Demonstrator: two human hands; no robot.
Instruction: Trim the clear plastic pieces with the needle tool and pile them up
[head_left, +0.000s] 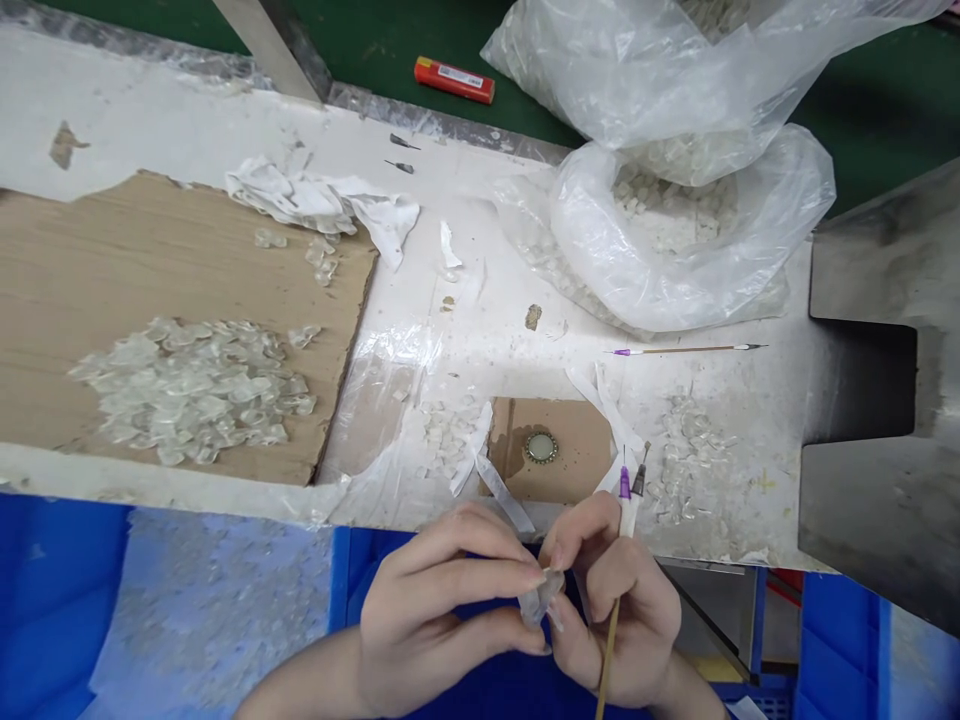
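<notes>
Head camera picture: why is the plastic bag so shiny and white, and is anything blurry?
In the head view, the plastic bag shines white along its folds from bright light, the pile of clear chips glints, the left hand and right hand around the clear piece and thin stick cast only soft shadows, and nothing looks badly blurred.

No words, numbers or brands can be read anywhere in view. The only marking is 1 small white label (451, 76) on a red lighter (454, 80), lying just left of the plastic bag (637, 90), and its print is too small to make out.
</notes>
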